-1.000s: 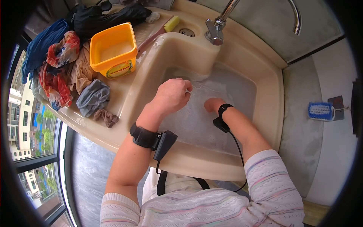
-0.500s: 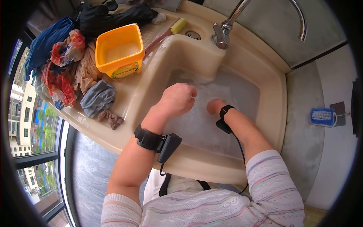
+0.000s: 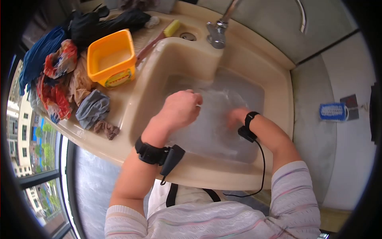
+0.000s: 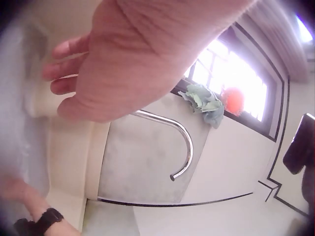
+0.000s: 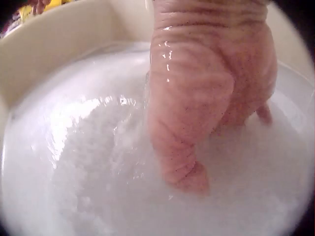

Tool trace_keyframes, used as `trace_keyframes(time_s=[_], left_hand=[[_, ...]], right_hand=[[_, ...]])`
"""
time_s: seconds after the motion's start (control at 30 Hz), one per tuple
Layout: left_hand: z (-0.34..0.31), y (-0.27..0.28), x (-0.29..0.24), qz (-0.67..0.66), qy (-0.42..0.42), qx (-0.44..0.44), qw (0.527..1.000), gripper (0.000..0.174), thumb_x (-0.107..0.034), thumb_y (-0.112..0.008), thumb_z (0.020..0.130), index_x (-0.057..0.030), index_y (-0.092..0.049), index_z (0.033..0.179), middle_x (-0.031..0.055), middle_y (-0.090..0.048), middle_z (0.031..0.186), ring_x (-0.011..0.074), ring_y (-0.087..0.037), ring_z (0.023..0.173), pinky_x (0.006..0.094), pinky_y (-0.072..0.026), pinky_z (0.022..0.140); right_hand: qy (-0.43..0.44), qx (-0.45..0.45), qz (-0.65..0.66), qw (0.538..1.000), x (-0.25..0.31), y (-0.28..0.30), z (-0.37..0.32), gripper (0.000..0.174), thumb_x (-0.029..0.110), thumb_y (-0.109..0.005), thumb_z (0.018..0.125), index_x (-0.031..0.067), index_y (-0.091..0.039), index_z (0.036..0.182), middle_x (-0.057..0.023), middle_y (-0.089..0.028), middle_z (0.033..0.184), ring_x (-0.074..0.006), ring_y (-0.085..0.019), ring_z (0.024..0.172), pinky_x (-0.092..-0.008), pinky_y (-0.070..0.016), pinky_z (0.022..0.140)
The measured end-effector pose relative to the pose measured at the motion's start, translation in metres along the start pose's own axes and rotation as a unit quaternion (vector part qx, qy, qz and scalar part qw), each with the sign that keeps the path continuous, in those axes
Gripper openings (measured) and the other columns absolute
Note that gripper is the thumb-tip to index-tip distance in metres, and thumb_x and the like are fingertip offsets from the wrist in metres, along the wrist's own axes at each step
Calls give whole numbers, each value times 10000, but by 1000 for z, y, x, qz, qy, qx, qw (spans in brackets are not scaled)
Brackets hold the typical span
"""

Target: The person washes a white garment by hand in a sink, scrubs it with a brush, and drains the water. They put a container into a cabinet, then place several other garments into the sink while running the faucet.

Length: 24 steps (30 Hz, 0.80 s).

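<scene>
Cloudy water (image 3: 215, 135) fills the beige sink (image 3: 135, 115). My left hand (image 3: 181, 109) hangs above the water on the left side, its fingers loosely curled; in the left wrist view the left hand (image 4: 123, 64) holds nothing. On the right, my right hand (image 3: 237, 116) dips into the water and looks blurred. Seen from the right wrist, the right hand (image 5: 206, 98) has its fingers under the milky surface (image 5: 98, 162), which hides the fingertips and anything they may touch.
Left of the basin stand a yellow tub (image 3: 111, 57) and a pile of wet clothes (image 3: 53, 97). A long-handled brush (image 3: 153, 46) lies behind the tub. The faucet (image 3: 217, 36) rises at the back; a blue brush (image 3: 333, 112) hangs on the right wall.
My right hand has shifted right and come partly up, with ripples around it. The left hand stays over the water. The head view has shifted slightly.
</scene>
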<state>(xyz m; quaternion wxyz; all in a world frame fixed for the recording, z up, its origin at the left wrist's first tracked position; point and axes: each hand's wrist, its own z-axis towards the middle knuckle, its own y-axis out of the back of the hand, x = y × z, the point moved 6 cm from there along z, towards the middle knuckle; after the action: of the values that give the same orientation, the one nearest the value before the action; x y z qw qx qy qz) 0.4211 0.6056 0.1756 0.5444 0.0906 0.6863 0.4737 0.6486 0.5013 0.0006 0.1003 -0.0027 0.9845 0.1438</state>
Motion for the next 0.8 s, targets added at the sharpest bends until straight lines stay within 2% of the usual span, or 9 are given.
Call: trace_keyframes(time_s=[0.27,0.33,0.37,0.43,0.47,0.53,0.63,0.77,0.8], left_hand=[[3,-13,7,34,19,64,997,188,-110,-556,726,-37,-629,883,150,-621,853,316,-591,831,372,-474,735],[3,-15,4,34,36,85,995,205,-105,-540,726,-49,-637,897,157,-619,886,315,-583,875,377,-465,772],[3,-16,5,37,61,101,992,225,-100,-525,725,-61,-645,911,163,-618,919,313,-574,919,383,-456,809],[3,-15,6,39,63,113,991,232,-108,-527,724,-61,-644,919,171,-616,925,318,-573,924,384,-454,814],[3,-14,7,39,65,108,991,232,-113,-528,724,-60,-643,918,173,-616,928,321,-572,924,385,-454,813],[4,-11,8,26,55,93,994,217,-128,-545,721,-52,-638,902,175,-610,919,332,-570,905,394,-454,795],[5,3,12,25,9,-1,1000,206,-86,-579,701,-39,-640,892,148,-611,829,297,-598,772,347,-477,707],[7,38,9,52,34,-101,993,211,-83,-580,694,-43,-633,893,149,-593,881,296,-578,833,358,-455,744],[12,46,10,91,31,-105,990,216,-117,-569,708,-52,-624,908,169,-576,916,334,-544,904,392,-436,806]], right_hand=[[167,-50,171,970,-2,15,-58,636,380,-635,713,162,-454,1283,-31,-492,1278,-217,-475,1156,-402,-424,877],[182,-68,482,854,-7,28,-101,587,426,-583,794,135,-433,1281,-54,-498,1246,-218,-480,1144,-446,-428,859],[178,-72,485,853,-11,23,-104,587,426,-583,794,135,-433,1281,-54,-498,1246,-218,-480,1144,-446,-428,859],[263,-98,759,588,-21,27,-116,536,476,-504,856,128,-424,1256,-92,-495,1213,-240,-492,1125,-478,-436,842],[260,-101,761,585,-24,20,-119,536,476,-504,856,128,-424,1256,-92,-495,1213,-240,-492,1125,-478,-436,842],[369,-128,842,372,-31,19,-143,498,475,-472,877,106,-439,1209,-136,-487,1204,-272,-499,1112,-482,-445,840],[402,-164,856,282,-35,6,-162,497,484,-450,884,99,-436,1198,-149,-506,1172,-282,-505,1106,-469,-460,826],[410,-177,864,232,-31,-15,-149,447,457,-470,885,100,-475,1154,-120,-535,1129,-254,-519,1075,-439,-465,812],[313,-191,778,510,-21,-29,-134,463,442,-477,886,89,-469,1186,-98,-531,1151,-235,-522,1065,-411,-465,810]])
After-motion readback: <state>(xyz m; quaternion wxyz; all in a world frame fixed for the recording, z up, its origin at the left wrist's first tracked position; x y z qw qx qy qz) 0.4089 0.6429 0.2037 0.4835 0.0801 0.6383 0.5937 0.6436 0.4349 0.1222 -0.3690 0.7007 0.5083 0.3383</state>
